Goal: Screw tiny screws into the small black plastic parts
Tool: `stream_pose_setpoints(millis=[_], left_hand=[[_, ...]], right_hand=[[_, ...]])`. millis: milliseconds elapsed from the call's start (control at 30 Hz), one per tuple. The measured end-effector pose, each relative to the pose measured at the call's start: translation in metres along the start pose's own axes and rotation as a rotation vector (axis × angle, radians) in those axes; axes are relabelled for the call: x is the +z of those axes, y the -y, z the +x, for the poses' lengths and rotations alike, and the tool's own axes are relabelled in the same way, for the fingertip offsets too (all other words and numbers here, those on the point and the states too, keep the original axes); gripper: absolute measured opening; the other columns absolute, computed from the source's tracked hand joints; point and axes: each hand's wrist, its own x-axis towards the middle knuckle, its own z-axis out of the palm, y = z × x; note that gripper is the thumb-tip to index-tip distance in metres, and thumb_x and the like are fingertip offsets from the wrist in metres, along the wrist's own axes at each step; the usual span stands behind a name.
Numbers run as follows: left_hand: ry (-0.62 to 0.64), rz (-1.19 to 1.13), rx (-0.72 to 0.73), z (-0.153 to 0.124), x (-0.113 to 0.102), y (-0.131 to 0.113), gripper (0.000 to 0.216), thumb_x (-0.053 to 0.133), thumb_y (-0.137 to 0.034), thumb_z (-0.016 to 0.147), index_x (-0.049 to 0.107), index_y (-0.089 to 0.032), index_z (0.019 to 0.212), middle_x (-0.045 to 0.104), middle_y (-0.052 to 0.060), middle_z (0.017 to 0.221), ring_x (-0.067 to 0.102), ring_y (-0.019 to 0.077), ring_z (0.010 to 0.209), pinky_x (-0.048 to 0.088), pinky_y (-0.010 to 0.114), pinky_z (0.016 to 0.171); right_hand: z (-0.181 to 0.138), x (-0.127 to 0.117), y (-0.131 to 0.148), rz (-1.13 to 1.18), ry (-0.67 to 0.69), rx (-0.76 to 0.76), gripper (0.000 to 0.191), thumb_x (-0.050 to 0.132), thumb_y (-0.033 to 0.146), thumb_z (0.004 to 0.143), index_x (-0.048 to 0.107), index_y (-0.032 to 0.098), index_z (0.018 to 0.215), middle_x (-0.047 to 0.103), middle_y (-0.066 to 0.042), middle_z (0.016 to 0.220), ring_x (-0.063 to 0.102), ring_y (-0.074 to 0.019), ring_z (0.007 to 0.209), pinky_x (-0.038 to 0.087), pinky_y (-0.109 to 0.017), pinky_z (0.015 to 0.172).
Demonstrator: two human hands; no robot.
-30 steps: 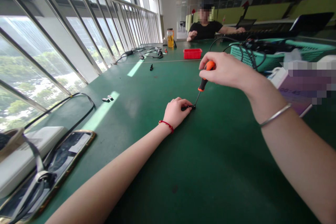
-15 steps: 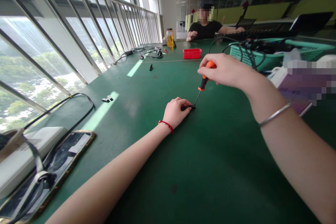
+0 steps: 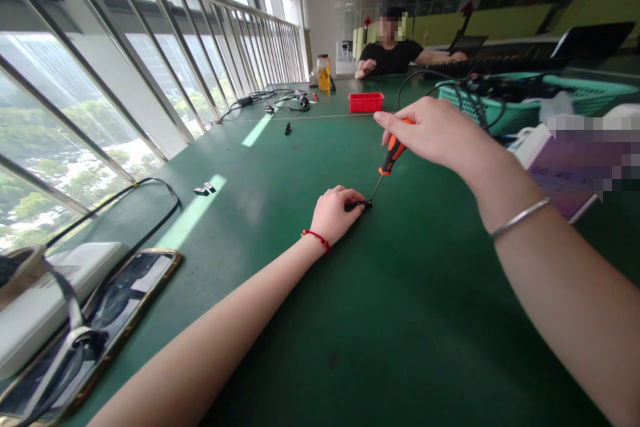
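My right hand point(image 3: 425, 127) grips an orange-and-black screwdriver point(image 3: 393, 155) by its handle, the thumb lying along the top end. The shaft slants down to the left, and its tip meets the end of a small black part point(image 3: 359, 204). Pressed to the green table point(image 3: 280, 320), my left hand point(image 3: 336, 212) pinches that part between thumb and fingers. The part is mostly covered by my fingers, so its exact kind cannot be made out. Whether a screw sits under the tip is too small to see.
Small black pieces point(image 3: 204, 189) lie to the left, another point(image 3: 287, 128) farther back. A red tray point(image 3: 366, 103), a jar point(image 3: 324, 73) and cables stand toward the far side. A green basket point(image 3: 505, 113) and purple box point(image 3: 560, 170) are right; a phone point(image 3: 145, 273) lies left. A person sits opposite.
My right hand has turned on the screwdriver handle and shifted slightly right, tilting the handle a little more. My left hand and the black part stay in place.
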Motion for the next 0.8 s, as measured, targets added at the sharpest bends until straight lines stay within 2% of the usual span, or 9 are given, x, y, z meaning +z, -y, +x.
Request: stream_pose_setpoints(millis=[67,167,233,400,567,633,800], left_hand=[[0.000,-0.003,0.000,-0.0003,0.0001,0.0001,0.017,0.059,-0.024,0.078,0.071,-0.022,0.090,0.063,0.002,0.085,0.059,0.0163,0.082,0.049,0.028,0.077],[0.001,-0.003,-0.005,-0.0004,0.0000,0.0003,0.017,0.059,-0.025,0.078,0.071,-0.023,0.089,0.063,0.002,0.085,0.059,0.0162,0.082,0.049,0.028,0.077],[0.001,-0.003,-0.007,-0.0004,-0.0003,0.0003,0.017,0.059,-0.025,0.078,0.071,-0.023,0.089,0.062,0.002,0.085,0.059,0.0160,0.082,0.049,0.028,0.077],[0.004,0.001,-0.005,-0.0002,-0.0012,-0.0007,0.017,0.058,-0.025,0.079,0.071,-0.022,0.089,0.062,0.002,0.086,0.059,0.0159,0.081,0.049,0.028,0.077],[0.003,0.007,-0.004,-0.0005,-0.0012,-0.0010,0.017,0.058,-0.025,0.079,0.071,-0.022,0.089,0.062,0.002,0.086,0.059,0.0161,0.082,0.049,0.028,0.077],[0.003,0.010,-0.002,-0.0006,-0.0009,-0.0005,0.017,0.058,-0.025,0.079,0.071,-0.022,0.089,0.062,0.002,0.086,0.058,0.0163,0.082,0.049,0.028,0.077],[0.003,0.009,-0.002,-0.0009,-0.0007,0.0002,0.017,0.058,-0.025,0.079,0.071,-0.022,0.089,0.062,0.002,0.085,0.059,0.0163,0.083,0.048,0.028,0.077]], right_hand=[[-0.0001,-0.0005,0.0005,-0.012,-0.004,0.000,0.037,0.042,0.050,0.083,0.066,0.023,0.075,0.058,-0.005,0.066,0.051,-0.0193,0.060,0.036,-0.033,0.060],[0.0011,0.0003,-0.0002,0.004,-0.015,-0.045,0.022,0.050,0.037,0.078,0.065,0.024,0.087,0.063,-0.005,0.076,0.053,-0.0192,0.063,0.036,-0.031,0.058],[0.0017,0.0006,-0.0009,0.013,0.000,-0.056,0.025,0.047,0.037,0.079,0.065,0.023,0.090,0.063,-0.005,0.075,0.053,-0.0193,0.064,0.036,-0.031,0.057],[0.0005,-0.0026,-0.0011,-0.052,0.034,-0.037,0.045,0.035,0.052,0.085,0.066,0.023,0.070,0.061,-0.007,0.068,0.055,-0.0228,0.065,0.036,-0.035,0.061],[0.0002,-0.0022,-0.0015,-0.007,0.025,-0.027,0.021,0.051,0.038,0.076,0.065,0.025,0.085,0.063,-0.004,0.073,0.053,-0.0193,0.062,0.036,-0.032,0.059],[0.0004,-0.0016,-0.0016,0.023,0.059,-0.020,0.023,0.052,0.041,0.077,0.065,0.024,0.085,0.061,-0.003,0.070,0.052,-0.0185,0.061,0.036,-0.031,0.058],[-0.0006,-0.0030,-0.0017,-0.007,0.070,0.000,0.040,0.042,0.054,0.082,0.065,0.023,0.072,0.058,-0.005,0.065,0.053,-0.0206,0.062,0.037,-0.033,0.060]])
